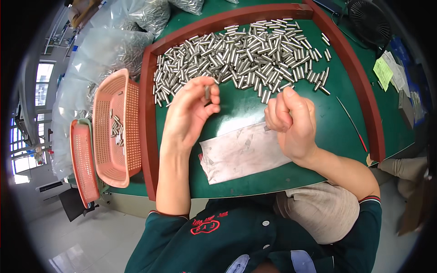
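Observation:
My left hand point(191, 111) is raised over the near side of the metal pile, its fingers curled around a short metal pin point(207, 93). To the right, my right hand point(293, 120) is closed, thumb against the curled fingers. A small grey bit shows below those fingers, but I cannot tell if it is held or a mark on the cloth behind. Beneath and between the hands lies a folded, stained white cloth point(246, 154). Many loose steel pins point(246, 54) are heaped on the green tabletop point(327, 123) just beyond my hands.
A dark red wooden frame point(148, 123) borders the pile. Left of it stand a pink basket point(132, 136) with several pins and a second, red basket point(82, 159). Bags of pins point(123, 50) lie behind. At right are a thin red-handled tool point(353, 125) and a black fan point(368, 20).

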### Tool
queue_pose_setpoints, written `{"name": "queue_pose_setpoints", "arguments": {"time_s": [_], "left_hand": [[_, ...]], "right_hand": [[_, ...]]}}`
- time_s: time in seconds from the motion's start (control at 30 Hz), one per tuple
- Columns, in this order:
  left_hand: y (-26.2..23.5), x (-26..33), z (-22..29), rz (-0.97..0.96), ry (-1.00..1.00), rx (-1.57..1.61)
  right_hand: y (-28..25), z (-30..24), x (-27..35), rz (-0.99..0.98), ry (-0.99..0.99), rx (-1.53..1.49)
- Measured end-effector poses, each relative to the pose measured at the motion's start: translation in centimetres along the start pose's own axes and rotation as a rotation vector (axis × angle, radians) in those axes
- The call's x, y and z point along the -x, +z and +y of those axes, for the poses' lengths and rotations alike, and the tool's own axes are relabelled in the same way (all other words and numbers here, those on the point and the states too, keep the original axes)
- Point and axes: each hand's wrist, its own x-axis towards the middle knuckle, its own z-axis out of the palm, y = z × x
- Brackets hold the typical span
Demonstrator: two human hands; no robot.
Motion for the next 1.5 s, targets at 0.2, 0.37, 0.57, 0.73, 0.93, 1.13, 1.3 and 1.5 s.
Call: {"name": "queue_pose_setpoints", "arguments": {"time_s": [0.2,0.37,0.57,0.73,0.93,1.13,1.3,1.5], "left_hand": [[-0.4,-0.7,-1.2,0.412,0.432,-1.258],[-0.3,-0.9,-2.8,0.413,0.538,-1.526],[2.2,0.7,-3.4,0.126,0.501,-1.317],[5.9,2.8,-3.0,-0.250,0.170,-1.294],[10.9,4.0,-1.2,-0.213,0.026,-1.352],[10.3,3.7,-1.7,-0.230,0.023,-1.340],[10.0,3.8,-1.8,-0.243,0.054,-1.379],[6.2,3.1,-3.4,-0.224,0.186,-1.468]], "right_hand": [[0.3,-0.5,-0.1,0.020,0.038,0.005],[0.1,-0.3,0.3,0.070,-0.041,0.127],[-0.4,0.3,0.1,0.041,-0.080,-0.008],[-0.4,-1.1,0.0,0.037,-0.154,0.088],[-0.6,-2.5,0.1,0.001,-0.118,0.088],[-1.0,-2.1,0.0,-0.012,-0.100,0.103],[-0.9,-1.9,0.1,0.005,-0.118,0.115],[-0.4,-0.4,0.5,0.012,-0.023,-0.026]]}}
